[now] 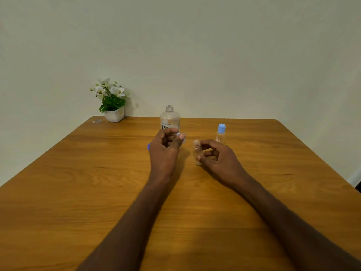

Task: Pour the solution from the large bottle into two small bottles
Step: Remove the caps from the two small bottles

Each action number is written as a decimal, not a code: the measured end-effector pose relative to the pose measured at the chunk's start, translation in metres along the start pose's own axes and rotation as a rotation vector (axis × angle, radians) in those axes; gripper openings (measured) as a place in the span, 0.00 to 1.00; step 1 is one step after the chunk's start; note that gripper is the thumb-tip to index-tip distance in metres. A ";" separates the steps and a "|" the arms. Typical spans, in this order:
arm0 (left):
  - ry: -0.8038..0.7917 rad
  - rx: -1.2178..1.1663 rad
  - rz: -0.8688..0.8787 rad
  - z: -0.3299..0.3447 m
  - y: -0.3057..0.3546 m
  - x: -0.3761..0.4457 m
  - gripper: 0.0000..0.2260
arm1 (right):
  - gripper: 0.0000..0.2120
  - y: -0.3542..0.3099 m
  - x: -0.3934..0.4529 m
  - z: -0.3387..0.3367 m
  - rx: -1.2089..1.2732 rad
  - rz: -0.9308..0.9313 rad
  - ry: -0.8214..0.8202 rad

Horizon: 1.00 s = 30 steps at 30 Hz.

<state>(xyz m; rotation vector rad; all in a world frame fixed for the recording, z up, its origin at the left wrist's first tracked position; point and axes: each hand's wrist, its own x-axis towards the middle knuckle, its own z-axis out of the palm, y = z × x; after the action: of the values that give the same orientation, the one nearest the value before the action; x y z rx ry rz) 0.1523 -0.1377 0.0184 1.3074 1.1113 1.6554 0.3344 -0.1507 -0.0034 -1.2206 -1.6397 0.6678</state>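
Observation:
The large clear bottle (pixel 169 118) stands uncapped at the table's far middle, with dark lettering on its label. Just in front of it my left hand (pixel 165 147) has its fingers curled, and a blue cap (pixel 182 138) shows between thumb and fingers. A second bit of blue (pixel 148 146) peeks out at the hand's left edge. My right hand (pixel 216 157) grips a small clear bottle (pixel 197 151) that is open at the top and leans slightly. A second small bottle (pixel 221 133) with a blue cap stands upright behind my right hand.
A white pot of white flowers (pixel 112 102) sits at the far left corner of the wooden table (pixel 78 192), against the wall. A small clear object (pixel 96 121) lies beside it.

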 end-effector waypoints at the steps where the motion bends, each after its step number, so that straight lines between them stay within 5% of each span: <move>1: -0.005 0.075 -0.012 -0.007 -0.001 0.000 0.09 | 0.18 -0.001 0.002 0.001 -0.022 0.013 0.047; 7: -0.038 0.625 0.017 -0.057 -0.012 0.001 0.13 | 0.20 0.000 0.009 0.009 -0.125 0.026 0.172; 12: -0.017 0.684 -0.017 -0.060 -0.018 0.001 0.27 | 0.22 -0.001 0.009 0.011 -0.190 0.048 0.095; 21: 0.020 0.669 -0.127 -0.058 -0.018 0.005 0.29 | 0.20 0.000 0.013 0.018 -0.217 0.101 0.004; 27: 0.047 0.686 -0.115 -0.057 -0.010 0.002 0.32 | 0.34 0.001 0.013 0.017 -0.288 0.132 -0.027; 30: 0.171 0.687 0.078 -0.056 -0.006 -0.003 0.23 | 0.40 0.002 0.011 0.015 -0.293 0.129 -0.011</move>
<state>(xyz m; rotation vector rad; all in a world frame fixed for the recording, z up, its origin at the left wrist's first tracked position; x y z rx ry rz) 0.0981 -0.1488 0.0056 1.6549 1.8594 1.5125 0.3211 -0.1381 -0.0069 -1.5457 -1.7209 0.5245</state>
